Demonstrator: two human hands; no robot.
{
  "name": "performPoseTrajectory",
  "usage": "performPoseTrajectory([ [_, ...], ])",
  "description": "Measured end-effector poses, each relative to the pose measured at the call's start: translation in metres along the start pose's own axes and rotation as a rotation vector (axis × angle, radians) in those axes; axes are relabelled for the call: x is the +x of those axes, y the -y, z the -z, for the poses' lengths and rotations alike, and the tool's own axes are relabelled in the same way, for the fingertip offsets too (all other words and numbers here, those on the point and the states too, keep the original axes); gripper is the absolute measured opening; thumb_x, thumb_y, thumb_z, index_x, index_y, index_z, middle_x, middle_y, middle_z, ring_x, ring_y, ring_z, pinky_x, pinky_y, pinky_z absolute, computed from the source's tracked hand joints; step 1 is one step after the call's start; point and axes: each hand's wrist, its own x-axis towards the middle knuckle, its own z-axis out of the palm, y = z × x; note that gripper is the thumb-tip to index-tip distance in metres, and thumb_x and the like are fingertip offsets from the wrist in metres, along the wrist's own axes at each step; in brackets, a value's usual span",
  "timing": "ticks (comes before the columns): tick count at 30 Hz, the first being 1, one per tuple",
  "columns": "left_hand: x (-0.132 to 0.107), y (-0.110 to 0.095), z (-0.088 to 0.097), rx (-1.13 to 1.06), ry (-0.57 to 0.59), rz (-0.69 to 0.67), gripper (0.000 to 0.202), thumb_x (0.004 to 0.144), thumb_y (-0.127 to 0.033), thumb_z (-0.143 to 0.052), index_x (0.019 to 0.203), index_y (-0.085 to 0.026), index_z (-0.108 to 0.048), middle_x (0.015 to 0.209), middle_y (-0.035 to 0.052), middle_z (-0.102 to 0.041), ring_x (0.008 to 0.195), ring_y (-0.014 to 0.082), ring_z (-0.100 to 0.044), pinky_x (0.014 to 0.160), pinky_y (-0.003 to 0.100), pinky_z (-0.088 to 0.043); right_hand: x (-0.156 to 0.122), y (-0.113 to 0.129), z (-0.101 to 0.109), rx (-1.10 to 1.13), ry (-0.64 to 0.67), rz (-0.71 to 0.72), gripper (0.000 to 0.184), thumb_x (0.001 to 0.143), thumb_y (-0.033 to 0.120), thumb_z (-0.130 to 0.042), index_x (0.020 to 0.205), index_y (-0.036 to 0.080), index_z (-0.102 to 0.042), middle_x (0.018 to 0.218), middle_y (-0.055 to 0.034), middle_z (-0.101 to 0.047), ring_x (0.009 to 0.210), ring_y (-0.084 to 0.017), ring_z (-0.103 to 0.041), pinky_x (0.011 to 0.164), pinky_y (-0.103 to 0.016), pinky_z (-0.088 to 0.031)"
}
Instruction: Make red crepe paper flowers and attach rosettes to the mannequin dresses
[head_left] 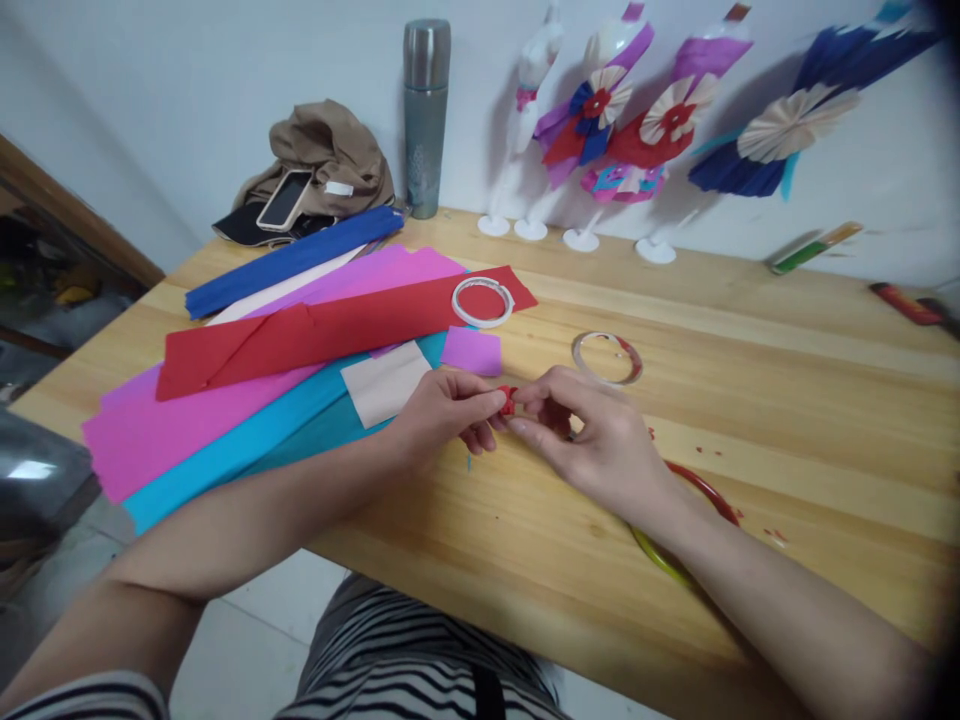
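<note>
A small red paper flower [508, 401] is pinched between both hands above the table, its shape partly covered by fingers. My left hand [454, 408] grips its left side between thumb and forefinger. My right hand [589, 425] pinches the other side with its fingertips. Just beyond my left hand lie a purple paper square [472, 352] and a cream paper square [382, 385]. A roll of tape [607, 358] rests on the wood past my right hand. Under my right wrist are scissors with red and yellow-green handles [705, 487], mostly hidden.
Red crepe paper [337, 335] with a tape ring [482, 302] lies over pink and blue sheets [247, 455]. At the back stand a thermos [426, 120] and several small mannequins in paper dresses [675, 110]. A phone [285, 200] rests on brown cloth [330, 150]; a glue stick [816, 248] lies right.
</note>
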Motion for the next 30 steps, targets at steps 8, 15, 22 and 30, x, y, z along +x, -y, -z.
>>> performPoseTrajectory([
  [8,0.0008,0.0033,0.0018,0.020,0.030,-0.056,0.030,0.076,-0.039,-0.065,0.067,-0.010,-0.065,0.065,0.0029,-0.065,0.047,0.0083,-0.059,0.043,0.018,-0.047,-0.0021,-0.0094,-0.0043,0.145,-0.027,-0.132,0.010,0.085,0.021,-0.056,0.077,0.020,-0.063,0.064,-0.0003,-0.058,0.057,-0.013,-0.051,0.052,-0.027,-0.037],
  [15,-0.0001,0.0019,-0.0006,0.078,-0.009,-0.048,0.018,0.069,-0.028,-0.067,0.064,-0.011,-0.065,0.050,0.0008,-0.061,0.044,0.0091,-0.057,0.043,0.019,-0.048,0.0041,-0.0110,-0.0086,0.556,0.017,-0.371,0.016,0.078,0.034,-0.065,0.072,0.019,-0.060,0.061,0.0015,-0.057,0.052,-0.011,-0.047,0.050,-0.026,-0.037],
  [22,-0.0012,0.0009,-0.0006,0.044,0.012,-0.049,0.018,0.068,-0.029,-0.066,0.065,-0.011,-0.066,0.054,0.0022,-0.063,0.047,0.0109,-0.060,0.044,0.019,-0.049,0.0060,-0.0101,-0.0086,0.683,0.023,-0.475,0.020,0.072,0.036,-0.071,0.070,0.020,-0.060,0.056,0.0033,-0.054,0.047,-0.009,-0.043,0.047,-0.025,-0.033],
  [30,-0.0020,-0.0011,-0.0054,0.056,-0.058,-0.032,0.016,0.069,-0.025,-0.066,0.063,-0.011,-0.065,0.052,0.0016,-0.062,0.043,0.0092,-0.058,0.042,0.018,-0.048,0.0061,-0.0075,-0.0103,0.613,-0.027,-0.407,0.015,0.073,0.032,-0.071,0.069,0.020,-0.063,0.058,0.0017,-0.058,0.051,-0.010,-0.046,0.050,-0.026,-0.037],
])
